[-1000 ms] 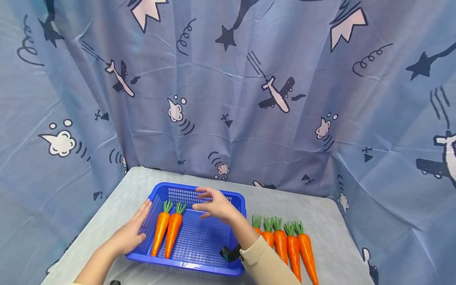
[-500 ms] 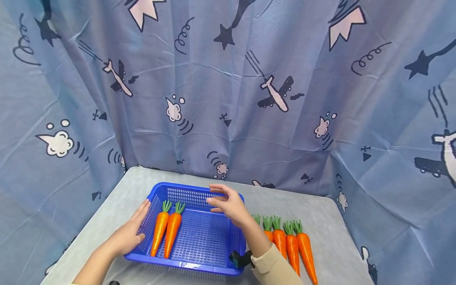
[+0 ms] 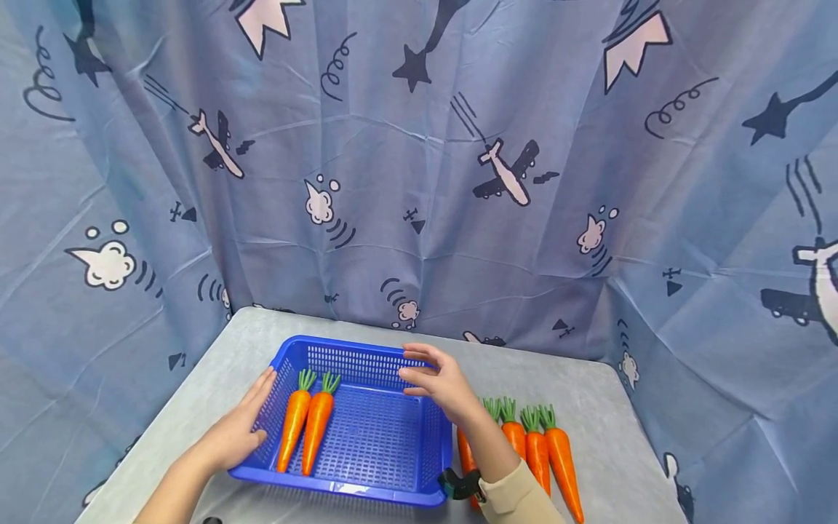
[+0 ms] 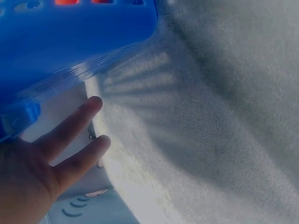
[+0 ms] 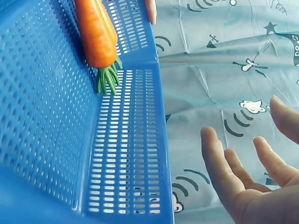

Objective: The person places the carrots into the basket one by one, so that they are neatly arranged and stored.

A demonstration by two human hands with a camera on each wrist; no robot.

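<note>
A blue plastic basket [image 3: 376, 429] with slotted walls stands on the table. Two orange carrots [image 3: 317, 429] with green tops lie side by side at its left. My left hand [image 3: 229, 435] rests along the basket's left side, fingers extended; in the left wrist view, two fingers of that hand [image 4: 37, 172] show below the basket wall [image 4: 70, 42]. My right hand [image 3: 448, 389] hovers over the basket's far right corner, fingers loosely bent and holding nothing. In the right wrist view, the hand [image 5: 254, 189] is beside the basket rim, apart from it.
Several more carrots [image 3: 560, 458] lie in a row on the light grey table [image 3: 622, 429], right of the basket; my right forearm partly hides them. A dark strap [image 3: 461, 484] circles my right wrist. Blue patterned curtains [image 3: 419, 240] enclose the back and sides.
My right hand has moved right, from over the basket's middle to above its right edge. The left hand, basket and carrots stay where they were.
</note>
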